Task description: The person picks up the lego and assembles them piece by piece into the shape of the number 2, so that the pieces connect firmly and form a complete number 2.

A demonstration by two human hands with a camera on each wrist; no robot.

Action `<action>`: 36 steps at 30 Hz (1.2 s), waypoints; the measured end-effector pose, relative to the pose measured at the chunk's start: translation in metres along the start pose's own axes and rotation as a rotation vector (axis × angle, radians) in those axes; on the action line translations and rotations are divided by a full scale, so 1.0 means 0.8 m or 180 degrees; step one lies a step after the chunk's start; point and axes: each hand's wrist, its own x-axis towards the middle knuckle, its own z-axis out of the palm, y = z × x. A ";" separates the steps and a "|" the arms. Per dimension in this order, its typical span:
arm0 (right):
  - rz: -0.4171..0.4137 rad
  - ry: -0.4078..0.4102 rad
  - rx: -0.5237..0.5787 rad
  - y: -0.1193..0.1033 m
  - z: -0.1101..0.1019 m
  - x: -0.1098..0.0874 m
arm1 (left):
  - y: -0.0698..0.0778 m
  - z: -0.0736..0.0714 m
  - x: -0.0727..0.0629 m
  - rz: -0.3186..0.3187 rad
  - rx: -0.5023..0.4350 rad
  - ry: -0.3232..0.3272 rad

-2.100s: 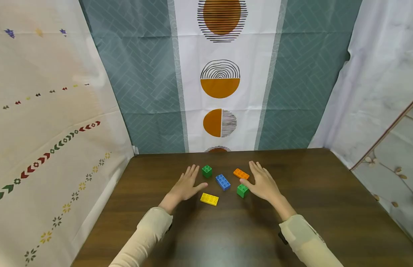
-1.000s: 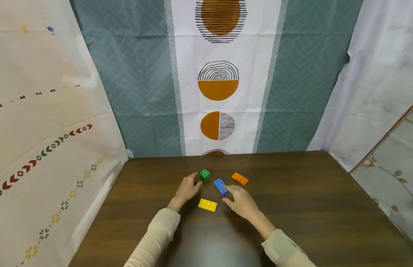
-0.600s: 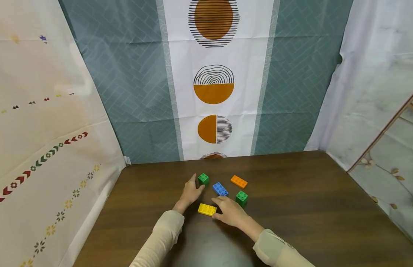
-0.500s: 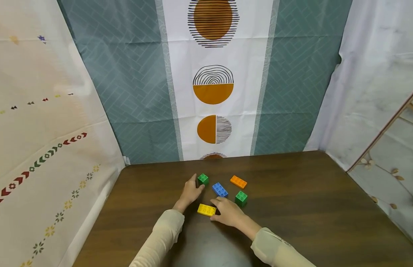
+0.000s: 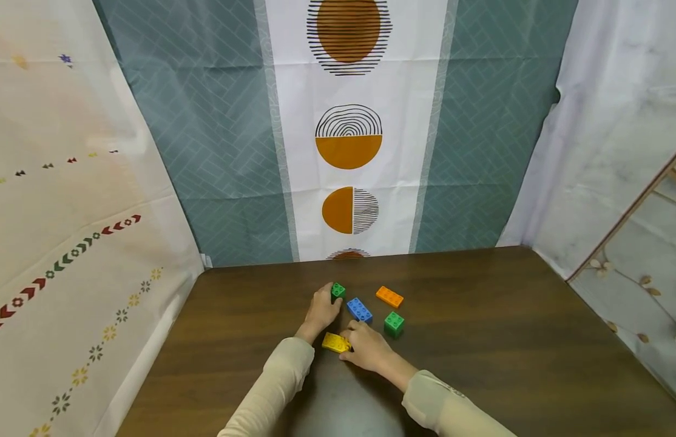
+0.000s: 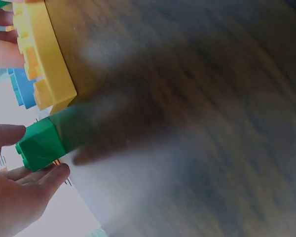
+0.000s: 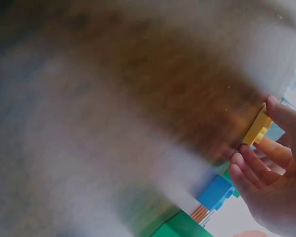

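Note:
My left hand pinches the far-left green brick between thumb and fingers; in the left wrist view this green brick shows between the fingertips. My right hand grips the right end of the flat yellow brick, which lies nearest the person. From the right wrist camera, thumb and fingers sit at either end of the yellow brick. Between and beyond the hands lies a blue brick, touched by neither hand.
A second green brick stands right of the blue one, beyond the right wrist. Further back lies an orange brick. The dark wooden table ends at a hanging patterned cloth.
Both hands came inward from spread positions. The left closed on the far green brick and shifted it slightly right; the right passed over the near green and blue bricks to grip the yellow one.

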 end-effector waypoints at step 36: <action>0.0040 0.0037 0.0504 0.001 -0.026 -0.010 | 0.026 -0.089 -0.068 0.0476 -0.0436 0.0631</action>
